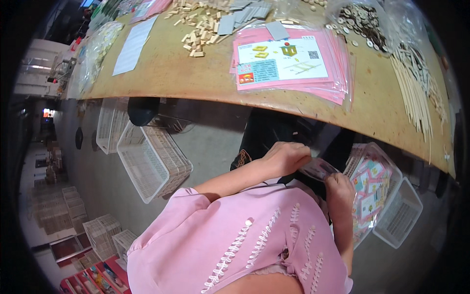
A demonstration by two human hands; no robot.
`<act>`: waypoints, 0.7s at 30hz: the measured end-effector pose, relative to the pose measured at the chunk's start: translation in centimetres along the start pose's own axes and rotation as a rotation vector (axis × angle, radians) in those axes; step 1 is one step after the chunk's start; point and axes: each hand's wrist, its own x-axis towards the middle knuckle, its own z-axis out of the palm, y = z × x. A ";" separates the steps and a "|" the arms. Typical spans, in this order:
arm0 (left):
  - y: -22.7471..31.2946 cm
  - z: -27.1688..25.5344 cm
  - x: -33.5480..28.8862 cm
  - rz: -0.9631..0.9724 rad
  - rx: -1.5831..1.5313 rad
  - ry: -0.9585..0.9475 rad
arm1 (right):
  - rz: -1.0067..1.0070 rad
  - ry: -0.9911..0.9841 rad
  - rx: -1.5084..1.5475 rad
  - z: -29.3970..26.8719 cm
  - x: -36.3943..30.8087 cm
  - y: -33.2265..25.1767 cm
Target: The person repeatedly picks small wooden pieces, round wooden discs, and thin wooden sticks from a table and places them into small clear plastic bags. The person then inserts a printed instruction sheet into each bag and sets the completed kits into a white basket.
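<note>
In my lap, below the table's front edge, my left hand (289, 156) and my right hand (340, 187) are both closed, fingers pinched. Between them stretches a small clear plastic bag (317, 169), gripped at its two ends; its contents are too blurred to make out. On the table above lies a stack of pink-backed printed cards in clear sleeves (289, 63). A grey rectangular piece (277, 30) rests on the stack's far edge. To the right of my right hand, a white plastic crate (397, 172) holds many filled packets with pink cards (372, 188).
On the wooden table (181, 78) lie small wooden blocks (198, 41), grey pieces (245, 17), round discs (360, 22), thin wooden sticks (412, 90) and a paper sheet (135, 46). White crates (154, 161) stand on the floor at left; another (399, 213) is at right.
</note>
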 end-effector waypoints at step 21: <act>-12.4 -26.2 4.5 -0.393 0.874 0.604 | -0.009 0.229 0.149 1.4 1.2 -1.0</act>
